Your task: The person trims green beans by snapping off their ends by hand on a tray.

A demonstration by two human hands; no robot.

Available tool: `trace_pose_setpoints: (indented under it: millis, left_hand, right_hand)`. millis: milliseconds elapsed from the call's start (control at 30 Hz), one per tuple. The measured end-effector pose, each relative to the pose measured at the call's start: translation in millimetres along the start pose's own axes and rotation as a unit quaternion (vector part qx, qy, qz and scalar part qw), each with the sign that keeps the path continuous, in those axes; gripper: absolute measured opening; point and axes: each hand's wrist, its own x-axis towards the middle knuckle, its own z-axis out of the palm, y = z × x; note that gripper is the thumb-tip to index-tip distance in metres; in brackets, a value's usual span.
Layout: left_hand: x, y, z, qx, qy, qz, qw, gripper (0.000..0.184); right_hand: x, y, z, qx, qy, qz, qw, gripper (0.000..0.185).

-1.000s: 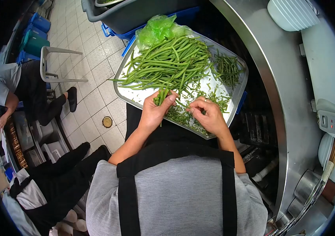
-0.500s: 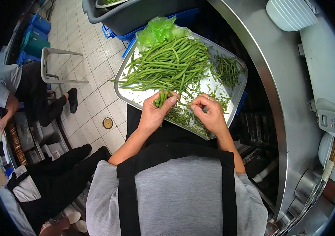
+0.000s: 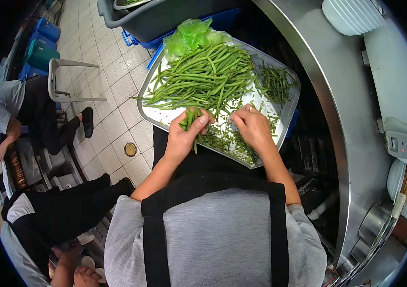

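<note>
Several green beans stand bunched in my left hand, which is closed around them. A short way to the right, my right hand hovers over the tray with thumb and fingers pinched together; whatever may be between them is too small to make out. Both hands are at the near side of a metal tray. Long green beans are heaped across its middle. Small green bits lie scattered below and between my hands. Thin, darker beans form a smaller pile at the right.
A crumpled green plastic bag lies at the tray's far edge, by a grey tub. A steel counter curves along the right, with stacked white bowls. To the left are a stool and two other people.
My hands have moved apart: the bean that stretched between them no longer shows there. The left drew slightly left and down, the right slightly up. A co-worker's hands appear lower left.
</note>
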Motion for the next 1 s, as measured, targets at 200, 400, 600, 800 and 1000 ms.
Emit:
trace_pose_setpoints:
  millis: [200, 400, 600, 800, 1000]
  left_hand:
    - [-0.1, 0.9, 4.6, 0.004, 0.006, -0.062, 0.998, 0.019]
    - [0.7, -6.5, 5.1, 0.012, 0.044, -0.058, 0.997, 0.016]
    - [7.0, -16.4, -0.1, -0.007, 0.061, -0.157, 0.986, 0.018]
    - [6.5, -27.2, 5.6, 0.005, 0.016, -0.157, 0.987, 0.017]
    - [6.9, -18.9, 4.1, 0.005, 0.0, -0.117, 0.993, 0.015]
  right_hand:
    - [30.6, -21.9, 15.9, -0.093, 0.069, -0.027, 0.993, 0.017]
    - [50.3, -17.5, 27.1, -0.08, 0.073, 0.013, 0.994, 0.026]
    - [3.6, -34.4, 1.6, -0.017, 0.032, -0.009, 0.999, 0.023]
    - [-21.0, -39.7, 2.9, -0.069, 0.034, -0.142, 0.987, 0.017]
    - [-14.4, -45.1, -13.7, 0.017, 0.106, -0.13, 0.986, 0.009]
